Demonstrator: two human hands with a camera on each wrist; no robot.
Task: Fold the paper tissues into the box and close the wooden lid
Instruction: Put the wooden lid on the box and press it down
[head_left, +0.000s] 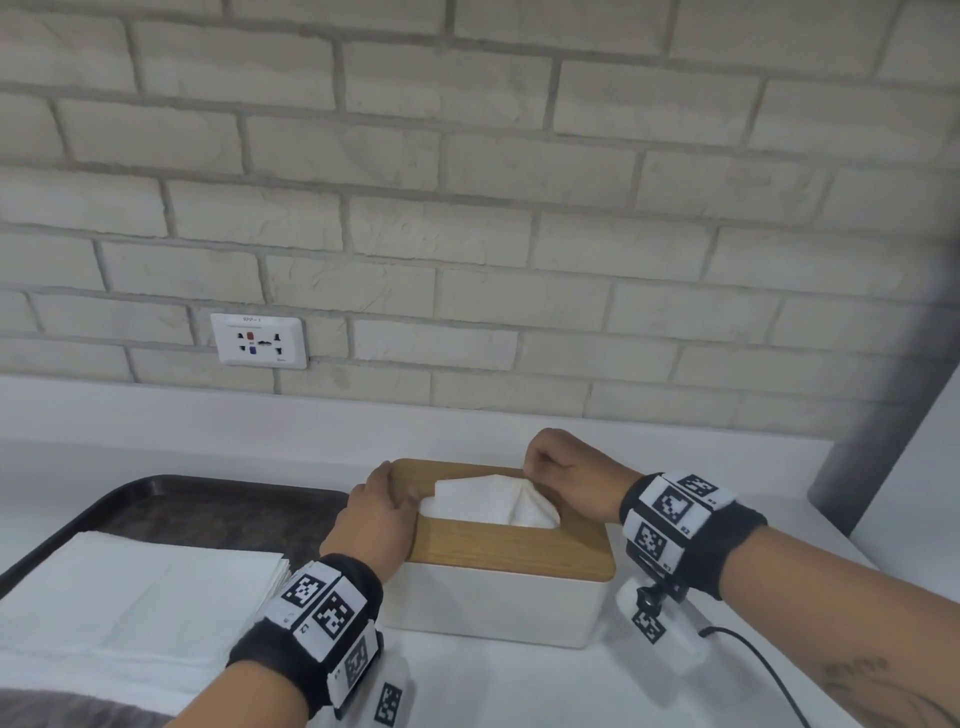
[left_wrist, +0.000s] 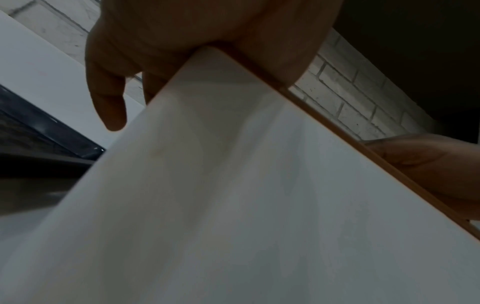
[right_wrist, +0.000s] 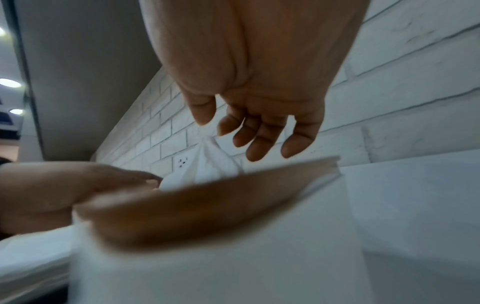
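Head view: left hand (head_left: 376, 519) lies flat, fingers straight, on wooden lid (head_left: 509, 545); right hand (head_left: 563, 475) pinches tissue (head_left: 493, 499) sticking out.

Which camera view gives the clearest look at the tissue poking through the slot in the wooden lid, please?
The head view: the tissue shows whole, rising through the wooden lid, the right hand pinching its tip. The right wrist view shows it blurred, from the side. The left wrist view shows only the box wall.

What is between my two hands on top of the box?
In the head view, a white tissue poking up through the wooden lid lies between left hand and right hand.
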